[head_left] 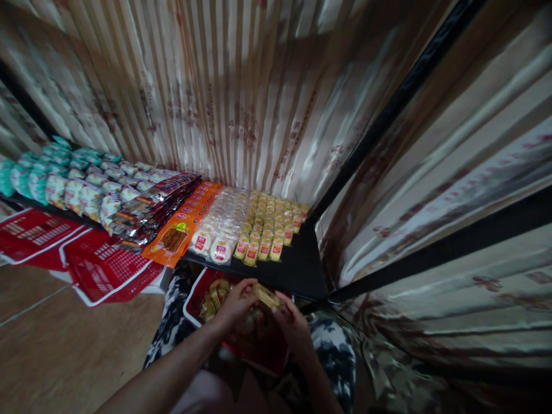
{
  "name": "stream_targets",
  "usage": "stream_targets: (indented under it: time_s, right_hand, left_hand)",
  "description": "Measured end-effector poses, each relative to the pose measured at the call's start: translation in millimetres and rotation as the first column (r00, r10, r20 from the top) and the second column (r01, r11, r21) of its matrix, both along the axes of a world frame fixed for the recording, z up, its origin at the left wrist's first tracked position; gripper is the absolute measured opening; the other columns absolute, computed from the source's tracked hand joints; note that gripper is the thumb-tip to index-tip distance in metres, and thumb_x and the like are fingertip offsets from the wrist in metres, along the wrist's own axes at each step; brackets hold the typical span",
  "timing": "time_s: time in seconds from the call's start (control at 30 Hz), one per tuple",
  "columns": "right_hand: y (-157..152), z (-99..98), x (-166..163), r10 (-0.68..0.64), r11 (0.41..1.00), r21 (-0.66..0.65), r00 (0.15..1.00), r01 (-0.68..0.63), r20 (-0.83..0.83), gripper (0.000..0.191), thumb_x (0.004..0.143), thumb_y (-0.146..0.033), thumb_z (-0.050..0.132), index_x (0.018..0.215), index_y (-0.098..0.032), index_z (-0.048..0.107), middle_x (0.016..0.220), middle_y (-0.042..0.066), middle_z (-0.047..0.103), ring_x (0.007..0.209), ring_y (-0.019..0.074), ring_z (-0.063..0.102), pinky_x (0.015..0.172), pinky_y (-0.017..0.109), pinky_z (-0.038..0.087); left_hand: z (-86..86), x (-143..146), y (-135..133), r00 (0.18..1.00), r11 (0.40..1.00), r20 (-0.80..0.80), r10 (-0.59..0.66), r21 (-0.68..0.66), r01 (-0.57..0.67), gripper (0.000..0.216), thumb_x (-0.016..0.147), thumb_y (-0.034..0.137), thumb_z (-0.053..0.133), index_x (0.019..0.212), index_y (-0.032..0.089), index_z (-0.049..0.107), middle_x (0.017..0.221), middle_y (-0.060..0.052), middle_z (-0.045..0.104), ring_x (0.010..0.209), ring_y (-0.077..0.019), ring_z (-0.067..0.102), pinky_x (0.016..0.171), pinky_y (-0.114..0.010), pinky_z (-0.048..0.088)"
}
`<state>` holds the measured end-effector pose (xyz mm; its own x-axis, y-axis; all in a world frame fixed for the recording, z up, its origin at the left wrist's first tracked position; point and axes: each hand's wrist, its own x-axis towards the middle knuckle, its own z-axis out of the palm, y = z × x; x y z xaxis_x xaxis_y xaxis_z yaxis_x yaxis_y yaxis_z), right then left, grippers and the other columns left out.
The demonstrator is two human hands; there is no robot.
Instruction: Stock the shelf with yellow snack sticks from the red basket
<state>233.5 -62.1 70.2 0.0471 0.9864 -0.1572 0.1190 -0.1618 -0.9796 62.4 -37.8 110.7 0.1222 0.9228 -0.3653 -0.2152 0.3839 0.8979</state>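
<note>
A striped curtain (241,86), hung in shiny pleats and printed with reddish-brown motifs, backs a flat black shelf (302,259) lined with packaged snacks. Below the shelf, a red basket (190,300) with a smooth white rim sits between the knees of a person in dark, mottled trousers (333,345); other red baskets (107,261), their sides pierced in a grid, stand at left. Along the shelf run plump white-and-teal bags (56,187), a fanned stack of glossy dark pouches (150,210), a flat orange pack (190,213), then round packs (221,251) in clear film and tight columns of oblong yellow packs (264,247).

The left hand (236,303) and right hand (293,320) pinch a single yellow packet (266,295) by its ends, fingers closed narrowly, over the basket, where more wrapped pieces (215,296) lie loose. Good handling here calls for light fingertip pressure on the ends, since the contents look likely to crumble, and for keeping the oblong level with its slick wrapper smooth. Any print on it is too dim to read.
</note>
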Motion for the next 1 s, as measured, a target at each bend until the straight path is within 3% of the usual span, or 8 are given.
stream_targets:
  time_s: [0.1, 0.2, 0.3, 0.37, 0.5, 0.7, 0.83, 1.0]
  right_hand:
    - [3.2, 17.5, 1.9, -0.06, 0.998, -0.012, 0.995, 0.06, -0.08, 0.049, 0.064, -0.05, 0.066, 0.101, -0.018, 0.062, 0.101, 0.009, 0.068, 0.091, 0.0235, 0.064, 0.078, 0.033, 0.052]
    - [7.7, 36.5, 4.6, -0.104, 0.993, -0.05, 0.994, 0.103, -0.023, 0.053, 0.062, -0.058, 0.064, 0.093, -0.016, 0.064, 0.076, 0.006, 0.069, 0.069, 0.0204, 0.064, 0.061, 0.029, 0.05]
    - [10.9, 48.6, 8.2, -0.124, 0.991, -0.053, 0.991, 0.127, 0.043, 0.049, 0.066, -0.064, 0.057, 0.075, -0.017, 0.063, 0.051, -0.002, 0.056, 0.05, 0.0143, 0.053, 0.049, 0.024, 0.041]
    - [12.3, 51.7, 10.8, -0.131, 0.99, -0.045, 0.991, 0.133, 0.041, 0.048, 0.068, -0.065, 0.054, 0.062, -0.018, 0.058, 0.046, -0.004, 0.05, 0.046, 0.0116, 0.047, 0.048, 0.023, 0.036]
    - [15.2, 50.8, 14.8, -0.192, 0.979, -0.086, 0.98, 0.187, -0.054, 0.047, 0.072, -0.063, 0.052, 0.058, -0.018, 0.055, 0.048, -0.004, 0.05, 0.046, 0.0102, 0.045, 0.047, 0.022, 0.035]
    - [21.0, 40.5, 6.6, -0.218, 0.975, -0.02, 0.942, 0.221, -0.254, 0.039, 0.065, -0.049, 0.067, 0.09, -0.02, 0.061, 0.069, -0.001, 0.064, 0.062, 0.0143, 0.058, 0.057, 0.024, 0.045]
    - [30.4, 30.5, 4.5, -0.274, 0.958, 0.027, 0.935, 0.287, -0.227, 0.036, 0.07, -0.049, 0.06, 0.09, -0.019, 0.062, 0.074, 0.002, 0.067, 0.067, 0.0172, 0.061, 0.058, 0.026, 0.048]
    - [62.2, 25.2, 25.2, -0.424, 0.897, 0.127, 0.905, 0.424, -0.033, 0.05, 0.071, -0.049, 0.055, 0.108, -0.015, 0.058, 0.092, 0.008, 0.068, 0.079, 0.0205, 0.063, 0.071, 0.031, 0.049]
  left_hand:
    - [0.5, 7.3, 4.9, 0.993, 0.993, -0.11, -0.038, 0.108, 0.05, 0.033, 0.065, 0.039, 0.064, 0.089, 0.017, 0.057, 0.06, 0.006, 0.05, 0.053, -0.0077, 0.046, 0.051, -0.019, 0.036]
    - [0.2, 15.7, 9.8, 0.969, 0.994, -0.235, -0.072, 0.065, 0.089, 0.037, 0.07, 0.054, 0.053, 0.074, 0.018, 0.053, 0.05, 0.006, 0.048, 0.046, -0.0088, 0.044, 0.047, -0.021, 0.034]
    - [4.3, 23.0, 14.4, 0.931, 0.994, -0.356, -0.076, 0.047, 0.099, 0.044, 0.07, 0.063, 0.048, 0.063, 0.02, 0.047, 0.045, 0.006, 0.047, 0.042, -0.0099, 0.045, 0.046, -0.022, 0.033]
    - [7.8, 26.8, 17.4, 0.924, 0.992, -0.372, -0.091, 0.048, 0.117, 0.048, 0.067, 0.068, 0.048, 0.059, 0.02, 0.044, 0.043, 0.006, 0.047, 0.04, -0.01, 0.044, 0.045, -0.022, 0.032]
    - [11.4, 34.2, 21.7, 0.961, 0.993, -0.251, -0.111, -0.054, 0.101, 0.057, 0.06, 0.076, 0.047, 0.057, 0.019, 0.045, 0.041, 0.005, 0.047, 0.038, -0.0093, 0.043, 0.042, -0.021, 0.03]
    - [14.7, 58.0, 21.5, 0.999, 0.984, -0.051, 0.015, -0.179, -0.024, 0.062, 0.058, 0.076, 0.051, 0.069, 0.015, 0.053, 0.045, 0.004, 0.05, 0.042, -0.0103, 0.05, 0.044, -0.021, 0.033]
    - [14.1, 77.7, 23.9, 0.998, 0.972, 0.058, 0.016, -0.235, -0.002, 0.06, 0.063, 0.072, 0.052, 0.077, 0.014, 0.053, 0.05, 0.003, 0.054, 0.043, -0.0095, 0.052, 0.045, -0.02, 0.035]
    - [7.6, 94.5, 34.2, 0.999, 0.98, -0.046, 0.007, -0.197, -0.016, 0.045, 0.075, 0.057, 0.051, 0.09, 0.014, 0.052, 0.062, 0.002, 0.057, 0.044, -0.0076, 0.05, 0.042, -0.018, 0.035]
